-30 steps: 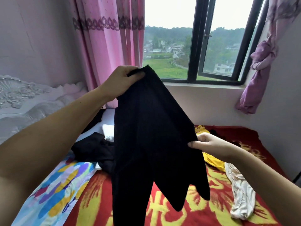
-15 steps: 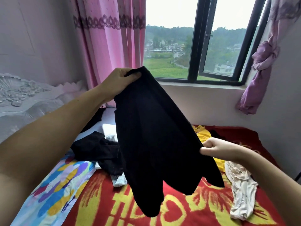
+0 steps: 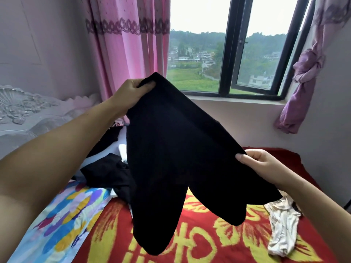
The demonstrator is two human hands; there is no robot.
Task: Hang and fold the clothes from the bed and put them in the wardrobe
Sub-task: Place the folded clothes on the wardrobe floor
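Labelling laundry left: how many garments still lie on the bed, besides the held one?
3 clear: crumpled black garment left of the held black cloth, white piece behind it, cream garment at right. More may hide behind the held cloth.

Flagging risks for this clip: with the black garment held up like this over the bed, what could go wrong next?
1. The left hand and right hand each pinch only an edge of the black garment; it may slip out when shaken.
2. Its hanging ends dangle just above the red blanket and the black pile, so they could snag or mix with other clothes.
3. Laid down here, it might cover the cream garment.
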